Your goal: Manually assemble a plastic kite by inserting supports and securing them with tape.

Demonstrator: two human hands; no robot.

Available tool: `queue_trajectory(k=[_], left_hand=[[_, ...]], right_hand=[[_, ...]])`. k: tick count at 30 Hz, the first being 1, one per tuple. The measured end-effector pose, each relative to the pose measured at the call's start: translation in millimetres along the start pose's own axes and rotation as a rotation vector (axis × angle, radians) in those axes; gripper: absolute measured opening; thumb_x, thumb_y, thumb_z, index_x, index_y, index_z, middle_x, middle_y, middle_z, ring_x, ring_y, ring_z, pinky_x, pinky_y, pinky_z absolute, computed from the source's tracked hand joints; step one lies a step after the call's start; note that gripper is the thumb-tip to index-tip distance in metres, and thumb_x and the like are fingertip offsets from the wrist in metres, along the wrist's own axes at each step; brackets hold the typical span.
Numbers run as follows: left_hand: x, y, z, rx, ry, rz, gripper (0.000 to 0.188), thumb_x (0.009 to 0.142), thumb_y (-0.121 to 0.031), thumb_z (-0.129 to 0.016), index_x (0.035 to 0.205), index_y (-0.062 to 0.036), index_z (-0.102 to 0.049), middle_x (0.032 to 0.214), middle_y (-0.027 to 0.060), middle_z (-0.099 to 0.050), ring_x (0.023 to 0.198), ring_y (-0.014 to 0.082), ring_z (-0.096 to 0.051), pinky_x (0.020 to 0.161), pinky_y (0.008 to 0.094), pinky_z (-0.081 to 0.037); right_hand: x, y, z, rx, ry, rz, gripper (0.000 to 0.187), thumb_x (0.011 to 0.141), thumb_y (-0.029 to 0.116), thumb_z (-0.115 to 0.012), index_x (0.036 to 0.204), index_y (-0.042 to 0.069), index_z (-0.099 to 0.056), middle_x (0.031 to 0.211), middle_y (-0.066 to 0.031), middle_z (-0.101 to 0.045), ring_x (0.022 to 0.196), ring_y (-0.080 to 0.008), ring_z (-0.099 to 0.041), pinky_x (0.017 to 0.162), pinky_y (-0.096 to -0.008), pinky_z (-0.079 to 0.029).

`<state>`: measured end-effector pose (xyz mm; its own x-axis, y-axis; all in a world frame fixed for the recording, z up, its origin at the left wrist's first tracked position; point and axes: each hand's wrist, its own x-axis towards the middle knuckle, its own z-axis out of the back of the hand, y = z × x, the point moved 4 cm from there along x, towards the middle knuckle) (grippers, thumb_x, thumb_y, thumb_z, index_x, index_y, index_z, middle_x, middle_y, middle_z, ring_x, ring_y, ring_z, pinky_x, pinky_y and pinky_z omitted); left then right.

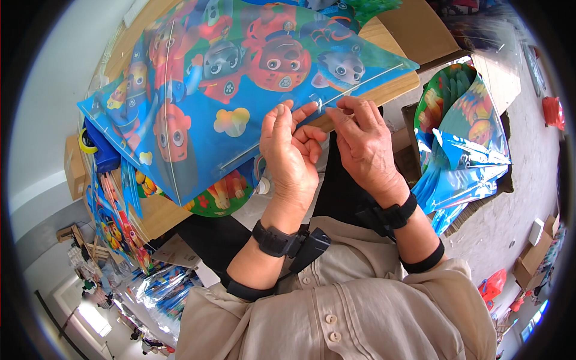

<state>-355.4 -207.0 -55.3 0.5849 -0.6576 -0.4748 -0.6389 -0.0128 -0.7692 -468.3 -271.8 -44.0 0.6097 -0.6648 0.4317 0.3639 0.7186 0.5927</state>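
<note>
A blue plastic kite (198, 120) printed with cartoon dogs lies spread over the wooden table, thin pale rods running along it. My left hand (291, 147) is at its near edge, palm turned up and fingers curled. At its fingertips is a small white piece (319, 105), too small to name. My right hand (364, 141) is just right of that piece, thumb and forefinger pinched together. Whatever lies between those right fingertips is hidden.
On the right, an open cardboard box (510, 156) holds more folded printed plastic (462, 132). Another carton (420, 33) stands behind the table's far right corner. A dark blue object (103, 147) sits at the table's left edge (162, 216), with printed sheets hanging below it.
</note>
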Motion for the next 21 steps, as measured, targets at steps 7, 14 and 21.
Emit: queue_trajectory(k=[7,14,21], left_hand=[[-2,0,-2,0.100,0.009,-0.063,0.041,0.095,-0.039,-0.046,0.115,-0.0035,-0.043,0.106,0.0185,-0.059,0.061,0.0151,-0.060,0.038,0.0202,-0.034],[-6,-11,-3,0.397,-0.010,-0.353,0.044,0.096,-0.040,-0.046,0.118,-0.0017,-0.044,0.103,0.0148,-0.059,0.061,0.0111,-0.058,0.038,0.0173,-0.032],[-4,-25,21,0.164,-0.020,-0.023,0.048,0.097,-0.044,-0.040,0.106,0.0013,-0.053,0.056,-0.0020,-0.037,0.045,0.0052,-0.031,0.039,0.0226,-0.026]], right_hand=[[-1,3,-7,-0.127,0.079,0.074,0.035,0.068,0.007,-0.059,0.101,-0.003,-0.061,0.106,-0.0148,-0.055,0.096,-0.0303,-0.054,0.085,-0.0366,-0.047],[-3,8,-7,-0.237,0.135,0.098,0.040,0.069,0.008,-0.059,0.107,-0.003,-0.060,0.109,-0.0142,-0.053,0.100,-0.0288,-0.052,0.087,-0.0374,-0.045],[4,14,-10,-0.233,0.205,0.021,0.045,0.072,0.004,-0.056,0.116,0.001,-0.055,0.094,-0.0105,-0.051,0.088,-0.0259,-0.052,0.076,-0.0358,-0.042]])
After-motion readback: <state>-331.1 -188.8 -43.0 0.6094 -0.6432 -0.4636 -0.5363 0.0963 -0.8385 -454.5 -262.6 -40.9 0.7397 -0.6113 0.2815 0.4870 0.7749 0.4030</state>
